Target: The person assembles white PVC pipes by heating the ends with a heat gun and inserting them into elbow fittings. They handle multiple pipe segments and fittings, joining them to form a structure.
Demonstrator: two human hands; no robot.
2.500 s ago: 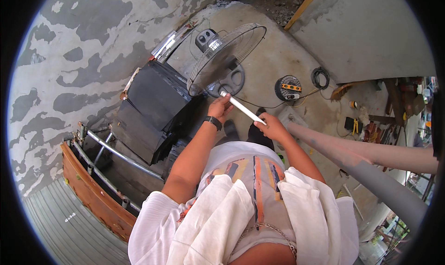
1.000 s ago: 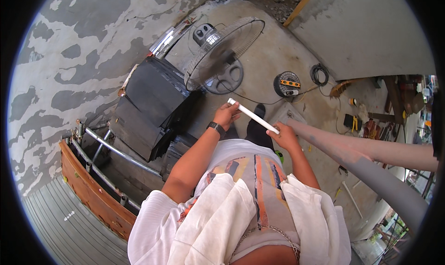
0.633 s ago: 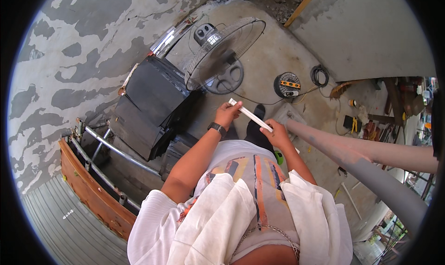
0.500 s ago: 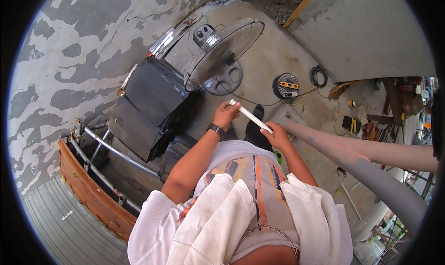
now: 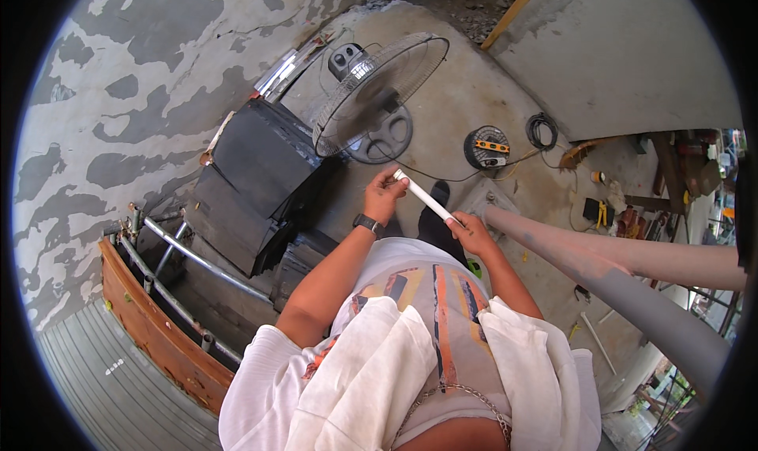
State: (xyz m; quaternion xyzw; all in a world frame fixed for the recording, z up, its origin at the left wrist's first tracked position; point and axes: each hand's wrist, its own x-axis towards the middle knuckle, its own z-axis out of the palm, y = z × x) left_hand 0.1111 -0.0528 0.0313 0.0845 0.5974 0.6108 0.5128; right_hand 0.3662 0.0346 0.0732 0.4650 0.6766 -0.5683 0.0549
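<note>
A short white tube (image 5: 424, 196) is held between both hands in front of the torso, above the concrete floor (image 5: 462, 96). The tube lies slanted, its upper end toward the left hand (image 5: 384, 193) and its lower end toward the right hand (image 5: 471, 232).

The left hand is closed around the upper end of the tube; its fingers (image 5: 388, 184) are curled and pinch the tube just behind the open tip. A dark wristwatch (image 5: 366, 224) is worn on the left wrist. The right hand grips the lower end; its fingers are wrapped over the tube, and the tube end is hidden within the grip.

Beyond the hands, a pedestal fan (image 5: 377, 96) with a round wire guard stands on a round dark base (image 5: 384, 134). A black box-shaped case (image 5: 257, 179) rests just beside the fan, to the left. A round orange and black cable reel (image 5: 485, 147) lies on the floor to the right of the fan base, with a coiled black cable (image 5: 542, 129) near it.

Two long grey pipes (image 5: 600, 258) run from just beside the right hand toward the right edge of the view. A patchy grey wall (image 5: 118, 96) fills the upper left. A rusty orange curved frame (image 5: 150, 325) with metal bars (image 5: 201, 261) lies at the lower left. Small tools are scattered on the floor at the far right; their kinds cannot be told.
</note>
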